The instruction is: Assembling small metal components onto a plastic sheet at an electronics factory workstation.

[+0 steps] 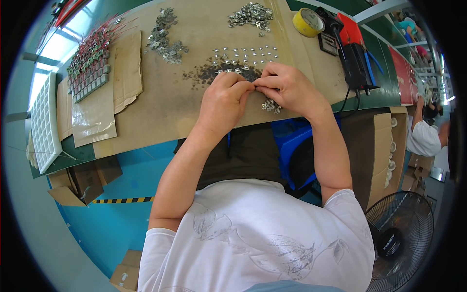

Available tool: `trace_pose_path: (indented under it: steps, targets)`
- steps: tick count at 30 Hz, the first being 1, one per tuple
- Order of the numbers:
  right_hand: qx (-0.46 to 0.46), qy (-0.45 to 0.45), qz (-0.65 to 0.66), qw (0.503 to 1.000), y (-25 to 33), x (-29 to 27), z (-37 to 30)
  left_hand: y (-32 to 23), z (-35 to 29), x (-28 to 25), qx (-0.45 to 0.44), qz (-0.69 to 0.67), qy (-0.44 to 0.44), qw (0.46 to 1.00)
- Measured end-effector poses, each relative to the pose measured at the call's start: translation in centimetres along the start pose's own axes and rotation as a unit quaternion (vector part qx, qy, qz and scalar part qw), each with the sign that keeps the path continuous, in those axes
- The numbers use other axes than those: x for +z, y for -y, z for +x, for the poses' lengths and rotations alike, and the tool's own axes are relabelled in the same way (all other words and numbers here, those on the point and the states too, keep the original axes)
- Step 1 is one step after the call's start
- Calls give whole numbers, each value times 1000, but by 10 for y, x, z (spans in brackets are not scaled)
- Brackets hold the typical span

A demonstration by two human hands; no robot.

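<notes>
My left hand [223,101] and my right hand [288,91] meet at the near part of the brown-covered table, fingertips pinched together. Whatever lies between them is too small to make out. Just beyond the fingers spreads a heap of small dark flat pieces [200,74], partly hidden by my hands. Small shiny metal parts [245,55] stand in rows behind that heap. Beside my right hand, near the table edge, sits a little cluster of metal parts [271,106]. Farther off are a pile of flat silvery pieces [168,39] and another metal pile [252,17].
At the right lie a yellow tape roll [305,23] and a black corded device [356,63], with blue-handled pliers [373,63] beside it. Red-wired components [90,70] sit on cardboard [127,73] at the left, near a white grid tray [45,124]. A fan [401,238] stands lower right.
</notes>
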State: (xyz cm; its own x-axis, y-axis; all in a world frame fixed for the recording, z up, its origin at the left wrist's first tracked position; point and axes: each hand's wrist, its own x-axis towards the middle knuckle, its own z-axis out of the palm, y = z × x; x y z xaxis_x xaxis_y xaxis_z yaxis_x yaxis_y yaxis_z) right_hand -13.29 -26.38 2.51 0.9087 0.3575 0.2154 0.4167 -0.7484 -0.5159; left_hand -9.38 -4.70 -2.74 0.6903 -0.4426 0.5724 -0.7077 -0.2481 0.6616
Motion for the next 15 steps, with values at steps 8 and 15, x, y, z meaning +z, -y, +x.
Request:
trace_pose_path:
  steps: [8, 15]
  targets:
    - [-14, -122, -133, 983, 0, 13, 3, -1, 2, -1, 9, 15, 8, 1000]
    - [-56, -108, -287, 950, 5, 15, 0, -2, 2, 0, 5, 12, 5, 1000]
